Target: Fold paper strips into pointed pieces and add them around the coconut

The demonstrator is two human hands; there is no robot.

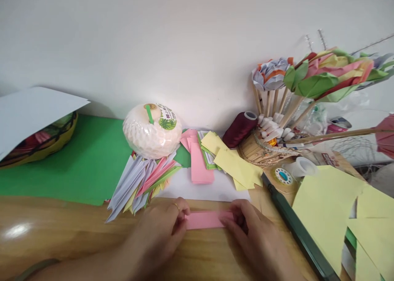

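A narrow pink paper strip (205,220) is stretched level between my two hands, just above or on the wooden table; I cannot tell which. My left hand (168,227), with a ring on one finger, pinches its left end. At the right end, my right hand (250,225) grips it between thumb and fingers, slightly blurred. Beyond the strip lie a stack of pink paper rectangles (200,162) and yellow paper rectangles (237,166), partly over a white sheet (178,186). To the left is a pile of folded paper strips (141,182) in white, pink, green and yellow.
A wrapped coconut (152,131) stands behind the folded pile. Green paper (89,162) covers the table's left. At right are a maroon thread spool (240,129), a basket (261,149) with paper flowers (332,73), a dark green long-bladed cutter (298,227) and yellow sheets (326,199).
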